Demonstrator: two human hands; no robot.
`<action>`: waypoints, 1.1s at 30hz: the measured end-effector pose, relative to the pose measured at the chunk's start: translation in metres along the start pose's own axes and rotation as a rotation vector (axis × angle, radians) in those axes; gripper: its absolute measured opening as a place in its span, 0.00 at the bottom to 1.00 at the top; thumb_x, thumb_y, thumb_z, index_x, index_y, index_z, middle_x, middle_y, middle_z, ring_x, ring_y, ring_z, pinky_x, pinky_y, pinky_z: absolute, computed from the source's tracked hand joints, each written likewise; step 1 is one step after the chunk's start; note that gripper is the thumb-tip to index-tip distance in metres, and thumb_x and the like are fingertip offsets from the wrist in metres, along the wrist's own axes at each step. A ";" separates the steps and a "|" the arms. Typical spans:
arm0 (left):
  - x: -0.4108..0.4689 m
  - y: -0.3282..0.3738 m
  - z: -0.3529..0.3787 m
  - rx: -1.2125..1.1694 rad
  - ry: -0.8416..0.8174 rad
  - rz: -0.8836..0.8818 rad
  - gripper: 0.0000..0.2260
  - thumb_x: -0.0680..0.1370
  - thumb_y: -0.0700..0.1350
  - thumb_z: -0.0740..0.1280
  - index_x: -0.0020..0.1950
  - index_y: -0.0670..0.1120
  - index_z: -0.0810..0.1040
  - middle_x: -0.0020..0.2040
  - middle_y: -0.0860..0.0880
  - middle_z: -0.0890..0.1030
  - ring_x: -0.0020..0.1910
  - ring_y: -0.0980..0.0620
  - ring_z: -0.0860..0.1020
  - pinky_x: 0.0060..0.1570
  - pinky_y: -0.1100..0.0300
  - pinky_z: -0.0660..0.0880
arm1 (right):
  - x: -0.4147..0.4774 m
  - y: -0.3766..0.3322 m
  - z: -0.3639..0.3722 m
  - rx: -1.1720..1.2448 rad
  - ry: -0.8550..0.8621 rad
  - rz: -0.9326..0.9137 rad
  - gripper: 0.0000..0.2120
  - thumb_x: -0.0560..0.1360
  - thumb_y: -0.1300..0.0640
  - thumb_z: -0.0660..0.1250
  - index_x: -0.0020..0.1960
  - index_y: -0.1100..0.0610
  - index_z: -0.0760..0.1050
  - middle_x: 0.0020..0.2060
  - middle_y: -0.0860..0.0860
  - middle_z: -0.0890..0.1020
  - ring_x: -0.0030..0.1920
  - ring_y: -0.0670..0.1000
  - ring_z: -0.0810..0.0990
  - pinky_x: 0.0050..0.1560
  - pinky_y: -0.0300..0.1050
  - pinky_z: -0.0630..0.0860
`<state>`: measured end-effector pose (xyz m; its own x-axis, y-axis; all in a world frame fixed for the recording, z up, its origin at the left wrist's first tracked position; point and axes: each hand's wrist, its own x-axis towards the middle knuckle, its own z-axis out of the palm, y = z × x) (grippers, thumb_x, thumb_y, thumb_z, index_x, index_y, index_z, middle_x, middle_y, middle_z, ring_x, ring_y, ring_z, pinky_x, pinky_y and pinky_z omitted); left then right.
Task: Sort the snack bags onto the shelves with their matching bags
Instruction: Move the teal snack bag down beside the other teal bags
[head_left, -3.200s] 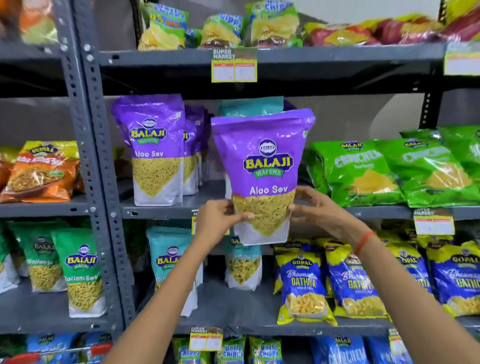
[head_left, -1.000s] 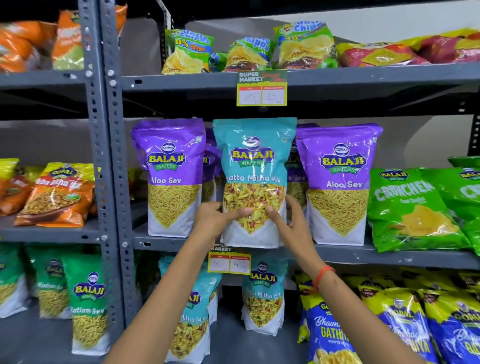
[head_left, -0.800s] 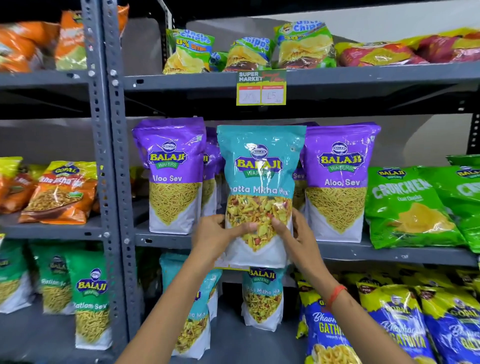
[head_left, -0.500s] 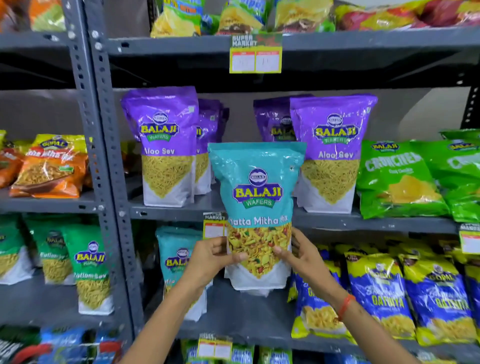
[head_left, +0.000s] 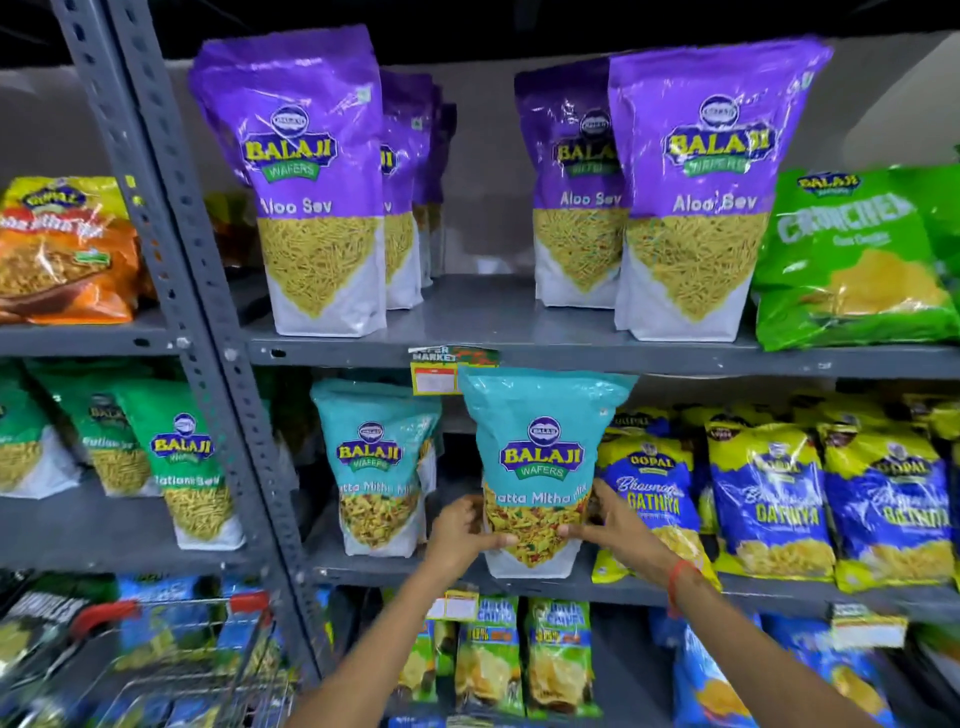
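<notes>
I hold a teal Balaji Khatta Mitha Mix bag (head_left: 540, 457) upright by its lower sides, my left hand (head_left: 460, 535) on its left edge and my right hand (head_left: 605, 525) on its right edge. Its base stands at the front of the lower grey shelf (head_left: 587, 587). To its left stands a matching teal bag (head_left: 376, 462) on the same shelf. On the shelf above (head_left: 519, 356), purple Aloo Sev bags stand in a left group (head_left: 317, 192) and a right group (head_left: 691, 192), with a gap between them.
Blue-and-yellow Gopal Gathiya bags (head_left: 769, 499) fill the lower shelf just right of my right hand. Green Crunchex bags (head_left: 847, 260) lie at the upper right. Green Ratlami Sev bags (head_left: 182, 457) stand past the upright post (head_left: 208, 312). A shopping cart (head_left: 171, 660) sits at bottom left.
Both hands pulled the teal bag out from between the purple Aloo Sev bags on the upper shelf and lowered it onto the shelf below, beside the other teal bag.
</notes>
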<state>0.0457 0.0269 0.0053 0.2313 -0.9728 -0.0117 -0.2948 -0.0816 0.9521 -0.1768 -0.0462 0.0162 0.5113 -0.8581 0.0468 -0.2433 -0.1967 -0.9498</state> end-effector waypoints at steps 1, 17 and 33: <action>0.005 -0.005 0.002 0.003 -0.013 -0.012 0.25 0.63 0.38 0.80 0.55 0.45 0.73 0.57 0.40 0.82 0.60 0.42 0.79 0.57 0.50 0.79 | 0.003 0.005 0.000 -0.014 0.000 0.010 0.32 0.67 0.59 0.76 0.66 0.53 0.66 0.64 0.53 0.76 0.65 0.51 0.74 0.64 0.51 0.74; 0.057 -0.050 0.028 0.095 0.018 -0.033 0.28 0.66 0.40 0.78 0.62 0.40 0.73 0.60 0.41 0.81 0.59 0.44 0.80 0.61 0.47 0.76 | 0.055 0.052 0.011 0.017 0.064 0.142 0.33 0.70 0.67 0.71 0.69 0.54 0.59 0.59 0.49 0.73 0.63 0.53 0.71 0.65 0.54 0.71; 0.054 -0.037 0.025 0.056 -0.066 -0.158 0.34 0.65 0.38 0.78 0.68 0.42 0.69 0.64 0.45 0.78 0.65 0.46 0.75 0.65 0.52 0.72 | 0.053 0.053 0.022 0.075 0.161 0.209 0.41 0.69 0.64 0.72 0.73 0.59 0.52 0.67 0.56 0.70 0.69 0.58 0.68 0.65 0.52 0.69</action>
<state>0.0461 -0.0282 -0.0380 0.2180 -0.9590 -0.1812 -0.3118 -0.2444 0.9182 -0.1444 -0.0920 -0.0385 0.3169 -0.9421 -0.1098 -0.2651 0.0232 -0.9640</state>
